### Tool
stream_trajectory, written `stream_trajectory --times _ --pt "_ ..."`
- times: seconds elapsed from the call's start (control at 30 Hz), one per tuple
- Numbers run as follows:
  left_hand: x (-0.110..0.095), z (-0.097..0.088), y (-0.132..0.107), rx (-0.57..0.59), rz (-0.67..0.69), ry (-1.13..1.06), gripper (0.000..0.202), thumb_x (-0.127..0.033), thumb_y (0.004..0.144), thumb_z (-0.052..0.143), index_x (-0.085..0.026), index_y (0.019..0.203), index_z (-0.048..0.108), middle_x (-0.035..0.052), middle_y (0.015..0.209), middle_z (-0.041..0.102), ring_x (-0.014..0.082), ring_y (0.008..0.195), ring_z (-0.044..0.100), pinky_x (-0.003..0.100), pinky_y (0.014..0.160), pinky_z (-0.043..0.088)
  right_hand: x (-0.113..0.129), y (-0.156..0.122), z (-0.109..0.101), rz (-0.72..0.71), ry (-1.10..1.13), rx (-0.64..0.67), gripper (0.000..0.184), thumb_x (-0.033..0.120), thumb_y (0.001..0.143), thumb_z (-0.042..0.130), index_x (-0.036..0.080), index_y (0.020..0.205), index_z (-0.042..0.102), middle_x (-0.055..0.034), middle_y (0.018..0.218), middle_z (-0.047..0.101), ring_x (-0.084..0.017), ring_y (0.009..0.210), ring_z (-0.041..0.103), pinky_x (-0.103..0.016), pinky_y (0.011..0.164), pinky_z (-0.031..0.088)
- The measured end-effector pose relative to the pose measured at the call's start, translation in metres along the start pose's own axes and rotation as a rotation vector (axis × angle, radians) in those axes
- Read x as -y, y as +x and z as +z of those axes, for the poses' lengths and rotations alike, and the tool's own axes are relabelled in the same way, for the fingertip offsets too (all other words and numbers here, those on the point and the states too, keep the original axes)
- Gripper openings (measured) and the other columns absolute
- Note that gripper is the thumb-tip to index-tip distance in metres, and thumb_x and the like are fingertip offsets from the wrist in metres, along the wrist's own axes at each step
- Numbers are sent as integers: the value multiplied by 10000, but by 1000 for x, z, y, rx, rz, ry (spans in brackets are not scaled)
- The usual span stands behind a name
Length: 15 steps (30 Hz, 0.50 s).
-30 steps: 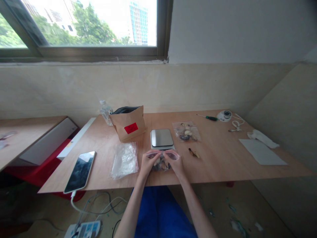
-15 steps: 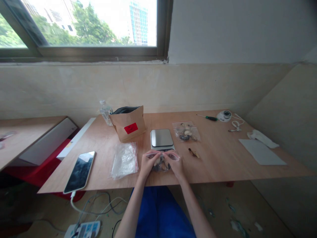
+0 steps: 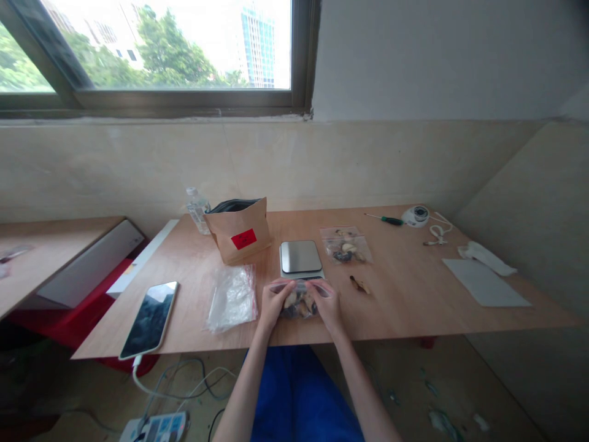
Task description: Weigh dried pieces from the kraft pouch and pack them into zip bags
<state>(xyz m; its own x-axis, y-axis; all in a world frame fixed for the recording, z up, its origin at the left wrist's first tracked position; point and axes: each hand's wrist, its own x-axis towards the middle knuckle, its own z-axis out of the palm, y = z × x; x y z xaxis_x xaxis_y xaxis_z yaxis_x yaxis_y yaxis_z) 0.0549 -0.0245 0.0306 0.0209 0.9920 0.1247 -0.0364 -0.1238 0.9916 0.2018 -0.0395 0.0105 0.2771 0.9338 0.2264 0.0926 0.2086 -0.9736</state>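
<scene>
Both my left hand [image 3: 275, 305] and my right hand [image 3: 329, 306] grip the red-edged top of a transparent zip bag [image 3: 300, 306] at the table's front edge. The bag holds several brown, pale and dark pieces, possibly dried food, partly hidden by my fingers. Just beyond it stands a silver digital scale [image 3: 300, 258]. To the right lie a second zip bag [image 3: 345, 245] of similar pieces and a loose brown piece [image 3: 359, 284]. A flat, crumpled plastic bag [image 3: 232, 299] lies left of my left hand.
A kraft paper bag [image 3: 239, 232] with a red label and a water bottle [image 3: 197, 210] stand at the back. A smartphone [image 3: 150, 319] with a cable lies at the left. A screwdriver [image 3: 391, 220], white cloth [image 3: 485, 258] and grey sheet [image 3: 483, 282] lie right on the wooden table [image 3: 414, 301].
The mouth of the zip bag has narrowed from an open oval to a nearly flat line between my hands. My hands have drawn slightly closer together.
</scene>
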Motion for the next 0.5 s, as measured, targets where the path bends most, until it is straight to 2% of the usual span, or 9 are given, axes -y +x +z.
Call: stream_trajectory --times 0.13,0.2,0.3,0.37,0.5 --pt "5 -1 1 -82 -70 -99 491 -544 786 529 -132 526 588 -26 427 472 76 419 391 201 428 296 5 1 -4 119 124 -32 403 511 827 504 153 906 671 -77 789 712 -199 738 657 -301 699 500" --pt "7 -2 1 -112 -101 -157 512 -568 770 535 -148 479 504 -58 385 371 54 378 291 197 391 217 9 1 -6 146 136 -57 446 543 830 478 147 839 684 -83 749 717 -205 714 663 -305 696 502" --pt "10 -3 1 -163 -137 -206 533 -594 723 573 -168 449 405 -78 378 312 43 362 228 200 378 164 13 -2 -6 167 152 -74 493 581 815 473 143 741 688 -88 715 717 -216 691 667 -306 678 502" --pt "10 -3 2 -191 -156 -217 544 -619 709 567 -173 443 405 -70 377 339 50 358 256 202 380 186 16 -4 -4 181 183 -107 509 599 801 480 140 718 684 -84 681 711 -216 651 661 -300 631 497" --pt "9 -2 2 -254 -170 -219 578 -673 742 457 -163 482 544 -19 399 469 112 411 440 233 453 334 29 0 -1 171 186 -163 523 603 799 473 132 686 671 -68 597 680 -195 562 627 -279 563 470"
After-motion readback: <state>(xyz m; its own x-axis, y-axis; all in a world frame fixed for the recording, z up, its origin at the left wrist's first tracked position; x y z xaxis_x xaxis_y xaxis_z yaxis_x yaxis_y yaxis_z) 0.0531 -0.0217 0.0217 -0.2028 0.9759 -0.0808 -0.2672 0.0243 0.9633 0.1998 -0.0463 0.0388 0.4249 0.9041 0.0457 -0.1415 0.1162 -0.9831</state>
